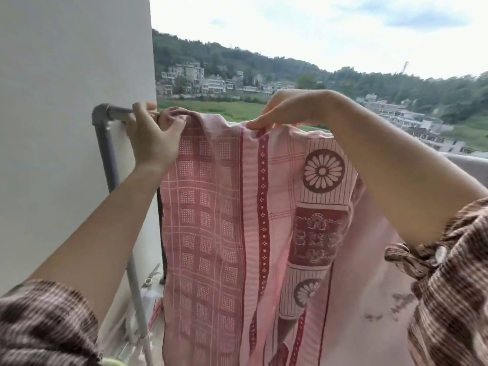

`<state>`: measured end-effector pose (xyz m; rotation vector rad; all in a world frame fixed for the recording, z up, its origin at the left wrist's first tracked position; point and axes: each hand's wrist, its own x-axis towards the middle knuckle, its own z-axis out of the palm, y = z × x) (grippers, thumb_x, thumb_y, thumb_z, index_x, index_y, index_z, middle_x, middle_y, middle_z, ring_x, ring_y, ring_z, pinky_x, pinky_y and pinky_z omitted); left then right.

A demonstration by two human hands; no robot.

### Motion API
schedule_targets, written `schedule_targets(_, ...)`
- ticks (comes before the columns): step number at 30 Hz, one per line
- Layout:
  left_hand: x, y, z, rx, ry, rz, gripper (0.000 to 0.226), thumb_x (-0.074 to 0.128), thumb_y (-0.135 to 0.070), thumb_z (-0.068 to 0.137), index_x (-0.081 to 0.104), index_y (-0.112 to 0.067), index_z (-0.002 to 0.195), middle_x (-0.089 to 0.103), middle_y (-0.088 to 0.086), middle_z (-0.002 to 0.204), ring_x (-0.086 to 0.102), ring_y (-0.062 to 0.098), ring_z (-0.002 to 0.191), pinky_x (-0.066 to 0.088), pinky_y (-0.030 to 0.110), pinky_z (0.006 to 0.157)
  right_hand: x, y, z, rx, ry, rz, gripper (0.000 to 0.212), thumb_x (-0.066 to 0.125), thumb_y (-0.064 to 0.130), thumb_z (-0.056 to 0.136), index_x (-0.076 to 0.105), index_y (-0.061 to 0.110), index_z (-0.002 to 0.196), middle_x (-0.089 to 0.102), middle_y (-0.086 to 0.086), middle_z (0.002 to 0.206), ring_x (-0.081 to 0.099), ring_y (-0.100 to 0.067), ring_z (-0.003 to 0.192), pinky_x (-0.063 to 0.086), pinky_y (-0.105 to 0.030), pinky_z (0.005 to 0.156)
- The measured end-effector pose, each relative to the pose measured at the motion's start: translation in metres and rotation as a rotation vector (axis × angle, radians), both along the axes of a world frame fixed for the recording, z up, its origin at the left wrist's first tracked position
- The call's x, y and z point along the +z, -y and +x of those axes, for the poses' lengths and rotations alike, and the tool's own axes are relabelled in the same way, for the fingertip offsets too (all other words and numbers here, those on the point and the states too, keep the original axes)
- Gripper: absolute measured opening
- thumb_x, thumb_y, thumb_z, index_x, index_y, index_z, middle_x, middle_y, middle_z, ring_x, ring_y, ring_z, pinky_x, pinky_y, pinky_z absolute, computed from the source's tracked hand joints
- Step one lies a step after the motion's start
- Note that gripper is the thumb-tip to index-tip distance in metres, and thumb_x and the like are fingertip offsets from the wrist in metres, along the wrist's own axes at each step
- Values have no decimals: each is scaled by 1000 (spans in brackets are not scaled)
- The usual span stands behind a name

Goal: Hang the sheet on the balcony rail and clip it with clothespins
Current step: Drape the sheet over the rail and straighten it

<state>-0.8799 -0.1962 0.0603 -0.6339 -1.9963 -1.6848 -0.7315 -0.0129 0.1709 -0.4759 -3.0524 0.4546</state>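
A pink sheet (pixel 211 220) with dark red checks, stripes and flower medallions hangs down from the grey rail (pixel 116 112), which it covers almost entirely. At the sheet's top left corner, close to the pipe elbow, my left hand (pixel 151 136) grips the bunched cloth. My right hand (pixel 285 109) pinches the top edge further right, thumb on the near side and fingers behind the cloth. No clothespin shows in either hand.
A white wall (pixel 66 101) stands on the left, with a grey vertical pipe (pixel 111 167) running down it. Plastic bags and small items lie on the floor (pixel 150 294) at the pipe's foot. The balcony's concrete edge (pixel 464 165) appears at right; fields and houses lie beyond.
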Motion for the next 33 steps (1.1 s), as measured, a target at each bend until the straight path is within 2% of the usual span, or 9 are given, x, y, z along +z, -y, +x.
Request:
schedule_targets(7, -69, 7, 31, -438, 304, -216, 32, 63, -52, 83, 66, -23, 98, 71, 0, 94, 68, 21, 87, 53, 41, 85, -24, 19, -3, -57, -290, 153, 32, 62, 41, 89, 74, 12, 95, 67, 4, 74, 52, -4, 56, 47, -19, 52)
schedule_targets(11, -66, 21, 28, -159, 144, -735, 34, 50, -37, 94, 68, -9, 97, 68, 14, 97, 60, 29, 83, 46, 34, 80, -27, 26, -3, -94, -459, 374, 25, 57, 18, 94, 64, 8, 72, 58, 1, 67, 45, -7, 49, 42, -20, 47)
schedule_targets(17, 7, 37, 5, -292, 336, -51, 16, 56, -23, 89, 57, -17, 75, 55, 4, 65, 55, 16, 53, 50, 27, 50, -4, 19, -28, -251, -792, 161, 33, 56, 12, 93, 52, 12, 61, 54, -1, 62, 43, -11, 48, 45, -23, 51)
schedule_targets(22, 78, 43, -26, -118, 13, 121, 27, 59, -33, 80, 68, -17, 99, 70, 3, 96, 67, 20, 86, 57, 37, 77, 22, 15, -47, -178, -803, 163, 19, 51, 23, 97, 62, 8, 96, 68, -7, 90, 54, -9, 57, 51, -18, 53)
schedule_targets(24, 102, 37, -37, -61, -141, 99, 28, 57, -34, 86, 63, -16, 107, 66, 0, 101, 63, 18, 95, 52, 33, 82, 32, 19, -57, -130, -818, 215, 43, 55, 34, 93, 48, 13, 128, 62, -7, 118, 62, -15, 90, 55, -26, 82)
schedule_targets(26, 117, 25, -47, -159, -189, 64, 30, 58, -33, 90, 52, -21, 116, 58, -4, 109, 57, 15, 104, 48, 30, 88, 38, 19, -69, -53, -752, 153, 88, 62, 43, 85, 8, 20, 151, 31, -6, 153, 39, -24, 133, 34, -37, 109)
schedule_targets(28, 119, 15, -62, -179, -142, -238, 43, 66, -31, 84, 47, -19, 121, 54, 0, 113, 54, 17, 106, 46, 31, 90, 38, 15, -82, -48, -560, 51, 99, 63, 48, 84, -4, 24, 152, 21, -6, 157, 35, -25, 136, 32, -36, 108)
schedule_targets(31, 96, 13, -81, -93, 57, -813, 52, 68, -32, 81, 53, -9, 125, 58, 12, 124, 56, 29, 111, 45, 29, 89, 22, 4, -96, -100, -13, 48, 38, 58, 45, 90, 54, 25, 121, 64, -8, 119, 60, -22, 94, 51, -36, 83)
schedule_targets(33, 75, 19, -87, 53, 93, -766, 56, 64, -36, 83, 50, -10, 131, 56, 13, 130, 51, 32, 119, 41, 32, 96, 14, 6, -93, -66, 42, 79, 30, 51, 42, 95, 66, 17, 97, 71, -1, 95, 69, -18, 83, 57, -35, 78)
